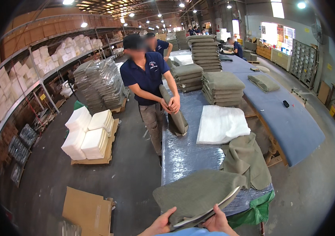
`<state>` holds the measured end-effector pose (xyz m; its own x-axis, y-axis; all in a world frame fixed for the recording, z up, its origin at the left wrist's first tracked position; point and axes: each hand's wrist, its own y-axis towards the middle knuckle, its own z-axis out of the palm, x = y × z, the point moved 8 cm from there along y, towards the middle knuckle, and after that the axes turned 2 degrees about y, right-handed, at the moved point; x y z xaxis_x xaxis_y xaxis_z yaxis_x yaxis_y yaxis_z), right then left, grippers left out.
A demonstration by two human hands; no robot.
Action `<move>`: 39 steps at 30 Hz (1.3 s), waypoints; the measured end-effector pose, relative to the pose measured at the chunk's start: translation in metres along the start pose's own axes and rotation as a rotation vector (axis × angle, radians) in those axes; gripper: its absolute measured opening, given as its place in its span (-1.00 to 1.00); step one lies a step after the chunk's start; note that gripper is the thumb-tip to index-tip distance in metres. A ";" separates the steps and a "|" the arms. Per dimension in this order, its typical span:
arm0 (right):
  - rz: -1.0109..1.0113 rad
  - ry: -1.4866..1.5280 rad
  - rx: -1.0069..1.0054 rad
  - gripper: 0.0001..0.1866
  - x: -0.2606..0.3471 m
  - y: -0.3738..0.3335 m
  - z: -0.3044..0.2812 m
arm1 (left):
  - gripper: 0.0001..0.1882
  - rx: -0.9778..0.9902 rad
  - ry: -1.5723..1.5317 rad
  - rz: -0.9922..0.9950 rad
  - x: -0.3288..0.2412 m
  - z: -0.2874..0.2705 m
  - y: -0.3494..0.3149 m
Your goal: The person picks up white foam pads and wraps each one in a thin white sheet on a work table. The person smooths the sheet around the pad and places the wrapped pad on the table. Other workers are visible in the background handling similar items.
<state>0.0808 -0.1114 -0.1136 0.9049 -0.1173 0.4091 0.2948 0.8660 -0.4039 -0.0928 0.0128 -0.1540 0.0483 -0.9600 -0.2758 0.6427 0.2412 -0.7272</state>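
Observation:
Both my hands hold an olive-green fabric cushion cover with a pale foam pad showing at its open edge. My left hand grips its near left corner and my right hand grips the near edge at the opening. The cover rests on the near end of a plastic-wrapped table. An empty olive cover lies crumpled just beyond it, next to a stack of white foam sheets. Across the table a person in a navy shirt holds an upright olive cushion with both hands.
Stacks of finished olive cushions stand further up the table. A long blue-covered bench runs along the right. White foam blocks on a pallet and flat cardboard sit on the floor to the left. Shelving lines the left wall; other workers stand far back.

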 end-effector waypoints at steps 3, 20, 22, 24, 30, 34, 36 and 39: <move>0.019 0.090 -0.219 -0.22 -0.001 0.004 -0.022 | -0.61 -0.029 0.084 -0.078 0.034 0.017 -0.008; 0.126 -0.143 -0.306 -0.31 -0.114 0.044 -0.089 | -0.23 -0.594 0.250 0.464 0.096 -0.349 -0.249; 0.081 -0.168 -0.341 -0.27 -0.122 0.043 -0.098 | -0.25 -0.837 0.183 0.498 0.134 -0.413 -0.319; -0.098 -0.368 -0.210 -0.32 -0.105 0.049 -0.101 | -0.30 -0.986 0.019 0.447 0.170 -0.449 -0.369; -0.705 -1.261 -0.048 -0.47 -0.061 0.111 -0.001 | -0.40 -1.029 -0.549 0.659 0.260 -0.497 -0.417; -0.314 -1.033 -0.380 -0.50 -0.181 0.133 -0.018 | -0.38 -1.031 -0.648 0.528 0.303 -0.495 -0.423; -0.285 -1.022 -0.396 -0.50 -0.203 0.132 0.007 | -0.39 -0.881 -0.591 0.537 0.287 -0.500 -0.401; -0.256 -0.996 -0.387 -0.51 -0.254 0.137 0.040 | -0.41 -0.814 -0.518 0.539 0.256 -0.531 -0.405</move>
<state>-0.1208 0.0561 -0.2401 0.2017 0.3243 0.9242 0.6723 0.6403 -0.3714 -0.7469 -0.2550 -0.2640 0.6073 -0.5981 -0.5230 -0.2452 0.4850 -0.8394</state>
